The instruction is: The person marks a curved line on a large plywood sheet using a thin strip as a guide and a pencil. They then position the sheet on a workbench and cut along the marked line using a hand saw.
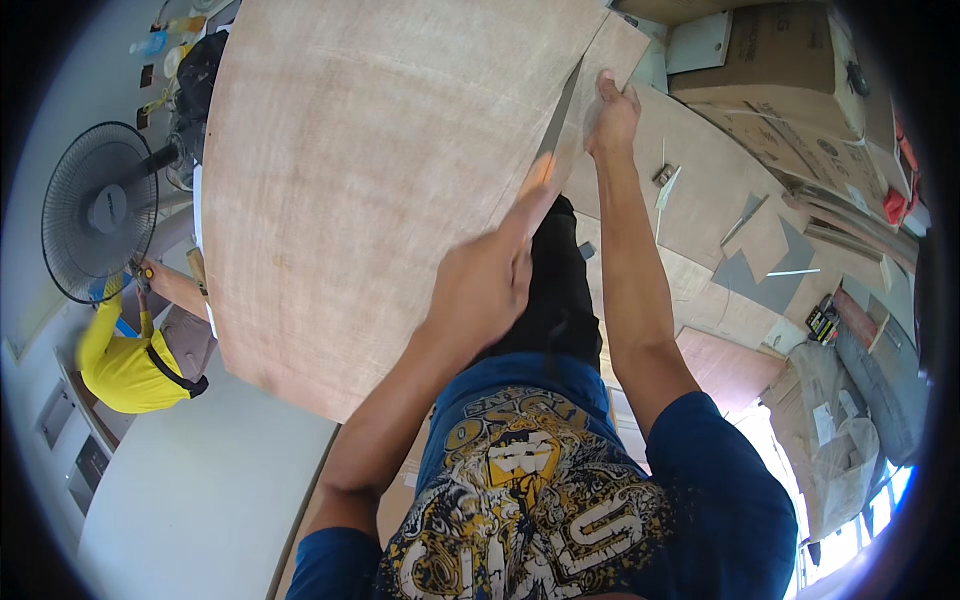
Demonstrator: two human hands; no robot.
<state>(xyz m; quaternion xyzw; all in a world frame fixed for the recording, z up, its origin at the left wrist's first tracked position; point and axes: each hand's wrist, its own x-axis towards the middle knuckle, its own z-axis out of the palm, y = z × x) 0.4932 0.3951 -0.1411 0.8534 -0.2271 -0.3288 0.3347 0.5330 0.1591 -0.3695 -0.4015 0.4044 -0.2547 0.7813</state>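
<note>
My left hand (pixel 482 288), slightly blurred, is wrapped round the handle of what looks like a hand saw (pixel 563 115). The handle is orange toward the front, and its dark grey tapering blade lies along a cut line near the right edge of a large, thin plywood sheet (pixel 370 170). My right hand (pixel 613 118) grips the narrow plywood strip (pixel 618 50) on the other side of that line, thumb on top. The fingers beneath the strip are partly hidden.
A black fan (pixel 100 212) stands at the left, near a person in a yellow top (pixel 140 372). A white panel (pixel 200 500) lies at lower left. At the right are cardboard boxes (pixel 770 60), thin board offcuts (pixel 760 240) and a plastic-wrapped bundle (pixel 835 430).
</note>
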